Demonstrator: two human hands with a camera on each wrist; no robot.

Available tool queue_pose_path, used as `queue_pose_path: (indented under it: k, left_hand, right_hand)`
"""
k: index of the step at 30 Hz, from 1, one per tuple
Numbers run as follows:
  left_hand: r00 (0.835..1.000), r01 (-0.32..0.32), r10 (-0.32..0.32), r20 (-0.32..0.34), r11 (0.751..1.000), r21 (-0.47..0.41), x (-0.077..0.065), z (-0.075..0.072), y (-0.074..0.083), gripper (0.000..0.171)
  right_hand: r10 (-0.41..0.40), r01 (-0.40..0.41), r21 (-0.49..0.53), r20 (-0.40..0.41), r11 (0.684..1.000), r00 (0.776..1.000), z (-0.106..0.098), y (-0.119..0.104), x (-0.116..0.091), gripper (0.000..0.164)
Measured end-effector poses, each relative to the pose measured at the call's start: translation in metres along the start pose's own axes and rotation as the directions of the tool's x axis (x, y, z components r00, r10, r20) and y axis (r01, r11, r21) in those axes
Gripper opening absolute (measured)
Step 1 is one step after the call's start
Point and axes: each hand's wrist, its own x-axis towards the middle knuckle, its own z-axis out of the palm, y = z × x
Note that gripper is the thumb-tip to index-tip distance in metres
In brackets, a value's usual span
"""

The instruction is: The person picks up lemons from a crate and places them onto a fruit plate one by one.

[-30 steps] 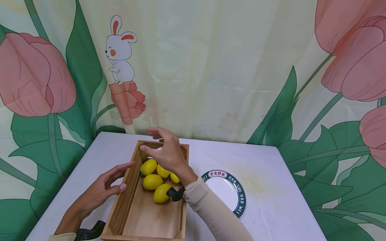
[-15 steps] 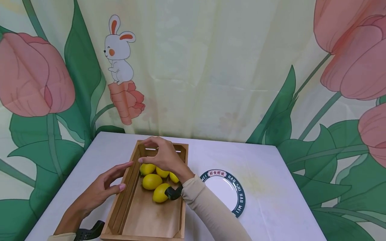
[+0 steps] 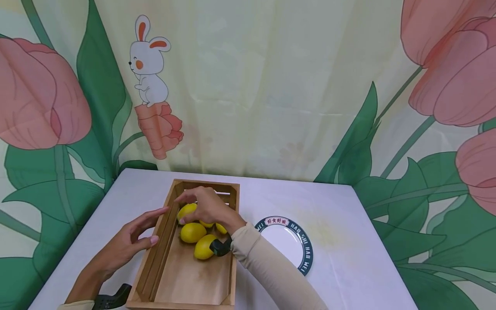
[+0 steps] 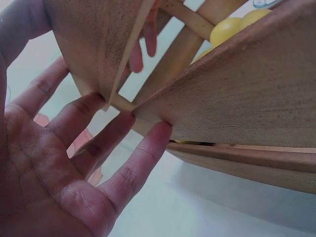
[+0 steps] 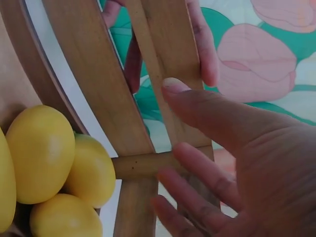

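The lemons [image 3: 193, 232] are bright yellow. The crate [image 3: 193, 284], nearer the left edge of the tabletop [image 3: 352, 267] than the right, is brown with streaky wood grain. The tabletop is white, with a faint yellowish stain [image 3: 327, 236] toward its right edge. The plate [image 3: 307, 249] is white; its dark green rim bears white letters and a pinkish panel with red characters. Past the far edge, the cream curtain [image 3: 248, 86] shows pink tulips, green leaves and a white rabbit [image 3: 153, 88] with orange inner ears. The right sleeve [image 3: 271, 267] is beige.
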Motion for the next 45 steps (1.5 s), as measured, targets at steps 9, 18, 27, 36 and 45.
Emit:
queue_pose_path:
  k: [9, 18, 27, 36, 45]
  left_hand:
    - [0.999, 0.037, -0.037, -0.02, 0.999, -0.02, 0.001, 0.002, -0.001, 0.063]
    - [0.999, 0.044, -0.044, -0.024, 0.999, 0.0, 0.0, 0.001, -0.001, 0.064]
    - [0.999, 0.043, -0.043, -0.028, 0.999, 0.016, -0.001, 0.001, -0.001, 0.064]
    - [0.999, 0.018, -0.018, -0.029, 0.999, 0.027, 0.0, 0.001, -0.001, 0.063]
    - [1.0, 0.011, -0.01, -0.025, 1.0, 0.021, 0.001, 0.002, 0.001, 0.062]
  right_hand:
    - [-0.001, 0.005, -0.054, 0.088, 0.999, 0.996, 0.005, 0.003, 0.001, 0.049]
    - [0.027, -0.019, -0.053, 0.154, 0.998, 0.988, 0.01, 0.005, 0.002, 0.047]
    - [0.054, -0.029, -0.132, 0.196, 0.991, 0.979, 0.016, 0.008, 0.003, 0.047]
    - [0.041, 0.002, -0.178, 0.237, 0.984, 0.971, 0.019, 0.009, 0.002, 0.045]
    - [0.075, -0.008, -0.249, 0.262, 0.969, 0.962, 0.025, 0.007, 0.001, 0.043]
